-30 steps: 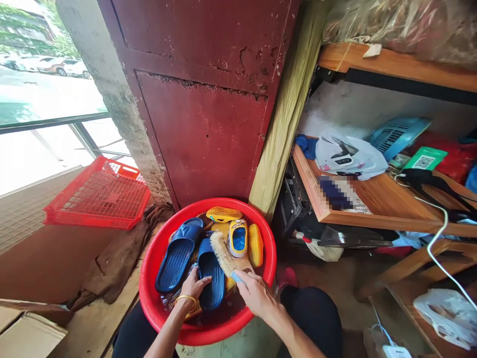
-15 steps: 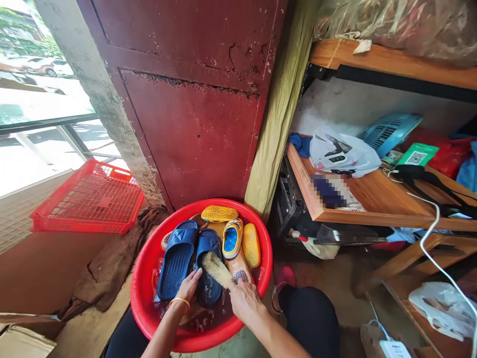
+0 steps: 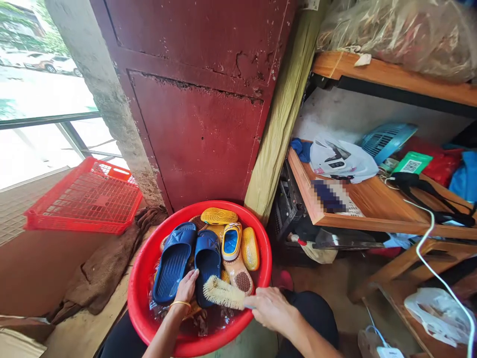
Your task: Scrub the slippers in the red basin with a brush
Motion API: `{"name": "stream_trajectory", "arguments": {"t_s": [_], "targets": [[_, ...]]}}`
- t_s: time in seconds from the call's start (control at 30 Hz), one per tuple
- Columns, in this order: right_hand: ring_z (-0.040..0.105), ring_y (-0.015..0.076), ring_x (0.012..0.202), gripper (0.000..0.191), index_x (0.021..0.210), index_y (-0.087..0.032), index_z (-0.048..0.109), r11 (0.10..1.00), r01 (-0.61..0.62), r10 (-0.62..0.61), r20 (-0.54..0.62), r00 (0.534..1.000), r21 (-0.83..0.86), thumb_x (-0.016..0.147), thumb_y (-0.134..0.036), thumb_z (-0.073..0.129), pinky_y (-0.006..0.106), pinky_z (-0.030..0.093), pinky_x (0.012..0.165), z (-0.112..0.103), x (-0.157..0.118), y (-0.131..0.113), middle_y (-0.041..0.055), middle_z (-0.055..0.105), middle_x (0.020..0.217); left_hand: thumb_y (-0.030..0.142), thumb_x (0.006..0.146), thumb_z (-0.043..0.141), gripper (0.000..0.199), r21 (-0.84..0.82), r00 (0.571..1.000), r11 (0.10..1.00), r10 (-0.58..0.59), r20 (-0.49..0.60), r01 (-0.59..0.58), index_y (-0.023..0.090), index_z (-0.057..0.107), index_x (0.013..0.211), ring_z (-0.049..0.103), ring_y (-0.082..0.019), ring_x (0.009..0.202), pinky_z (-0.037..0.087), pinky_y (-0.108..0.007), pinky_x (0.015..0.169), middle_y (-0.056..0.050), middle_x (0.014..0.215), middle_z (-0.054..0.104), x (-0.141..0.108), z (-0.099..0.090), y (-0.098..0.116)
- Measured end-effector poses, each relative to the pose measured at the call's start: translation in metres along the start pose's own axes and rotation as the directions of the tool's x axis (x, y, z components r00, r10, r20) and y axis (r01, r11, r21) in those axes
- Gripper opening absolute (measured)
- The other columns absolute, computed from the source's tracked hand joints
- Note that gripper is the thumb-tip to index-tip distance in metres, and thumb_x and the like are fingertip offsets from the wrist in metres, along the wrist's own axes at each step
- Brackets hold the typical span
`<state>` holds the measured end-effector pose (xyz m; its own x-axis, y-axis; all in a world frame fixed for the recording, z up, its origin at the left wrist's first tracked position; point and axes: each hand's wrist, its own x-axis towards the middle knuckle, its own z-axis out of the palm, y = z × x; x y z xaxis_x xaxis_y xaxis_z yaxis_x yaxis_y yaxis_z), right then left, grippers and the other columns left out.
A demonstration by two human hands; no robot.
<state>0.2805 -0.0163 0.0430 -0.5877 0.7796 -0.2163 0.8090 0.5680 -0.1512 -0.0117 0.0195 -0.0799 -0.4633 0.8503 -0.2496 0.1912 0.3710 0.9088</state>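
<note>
My right hand is closed round the handle of a scrub brush with pale bristles. The brush head lies over the heel end of a navy slide sandal. My left hand, with a yellow bangle at the wrist, grips that sandal's left edge. Its mate, another navy slide sandal, rests to the left, sole down. Both lie in a red basin of dark water. Around them sit a yellow shoe with blue lining, an upturned yellow shoe and a tan sole.
A red plastic crate sits to the left beside a brown cloth. Behind the basin stands a dark red door. On the right, a wooden shelf holds a white bag and a blue fan.
The brush has moved back from inside the sandal towards its heel, with my right hand shifting right. My left hand stays at the sandal's edge.
</note>
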Motion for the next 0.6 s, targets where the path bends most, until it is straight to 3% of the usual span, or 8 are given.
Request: {"name": "stream_trajectory", "arguments": {"t_s": [0.17, 0.23, 0.33, 0.43, 0.6], "targets": [[0.067, 0.0191, 0.083, 0.026, 0.092, -0.031, 0.075, 0.984, -0.006, 0.010, -0.026, 1.000, 0.180, 0.087, -0.020, 0.052, 0.024, 0.043, 0.071, -0.042, 0.001, 0.017, -0.0003, 0.073, 0.083, 0.065, 0.068, 0.059, 0.060, -0.045, 0.996, 0.997, 0.062, 0.072, -0.058, 0.016, 0.069, 0.100, 0.072, -0.030, 0.090, 0.057, -0.038, 0.081, -0.011, 0.096, 0.077, -0.010, -0.005, 0.003], [0.067, 0.0169, 0.082, 0.030, 0.100, -0.033, 0.075, 0.950, 0.020, 0.005, -0.079, 0.997, 0.311, 0.091, -0.023, 0.048, 0.023, 0.044, 0.072, -0.046, -0.002, 0.017, -0.0019, 0.073, 0.085, 0.060, 0.069, 0.059, 0.056, 0.020, 0.994, 0.995, 0.095, 0.051, -0.096, 0.016, 0.068, 0.103, 0.072, -0.032, 0.093, 0.056, -0.041, 0.085, -0.011, 0.099, 0.077, -0.012, -0.007, 0.003], [0.066, 0.0173, 0.086, 0.038, 0.123, -0.031, 0.068, 0.909, 0.005, 0.099, -0.228, 0.969, 0.416, 0.095, -0.026, 0.044, 0.023, 0.047, 0.078, -0.039, 0.002, 0.009, 0.0015, 0.073, 0.099, 0.046, 0.074, 0.055, 0.051, 0.204, 0.977, 0.956, 0.214, -0.002, -0.209, 0.016, 0.064, 0.114, 0.068, -0.033, 0.109, 0.052, -0.042, 0.097, -0.015, 0.114, 0.074, -0.015, -0.004, 0.008], [0.066, 0.0192, 0.090, 0.046, 0.141, -0.029, 0.056, 0.935, -0.006, 0.132, -0.331, 0.935, 0.355, 0.097, -0.025, 0.043, 0.025, 0.049, 0.080, -0.028, 0.017, -0.008, 0.0052, 0.070, 0.104, 0.030, 0.076, 0.052, 0.057, 0.316, 0.946, 0.896, 0.325, 0.015, -0.313, 0.013, 0.056, 0.131, 0.064, -0.031, 0.120, 0.048, -0.039, 0.104, -0.017, 0.130, 0.067, -0.022, 0.002, 0.017], [0.068, 0.0229, 0.085, 0.043, 0.136, -0.034, 0.057, 0.994, -0.047, 0.074, -0.298, 0.952, 0.094, 0.097, -0.022, 0.043, 0.030, 0.052, 0.074, -0.008, 0.042, -0.043, 0.0077, 0.068, 0.101, 0.019, 0.078, 0.049, 0.060, 0.428, 0.955, 0.857, 0.291, 0.056, -0.286, 0.008, 0.050, 0.138, 0.065, -0.034, 0.118, 0.048, -0.043, 0.103, -0.023, 0.131, 0.065, -0.029, 0.001, 0.023]]}}
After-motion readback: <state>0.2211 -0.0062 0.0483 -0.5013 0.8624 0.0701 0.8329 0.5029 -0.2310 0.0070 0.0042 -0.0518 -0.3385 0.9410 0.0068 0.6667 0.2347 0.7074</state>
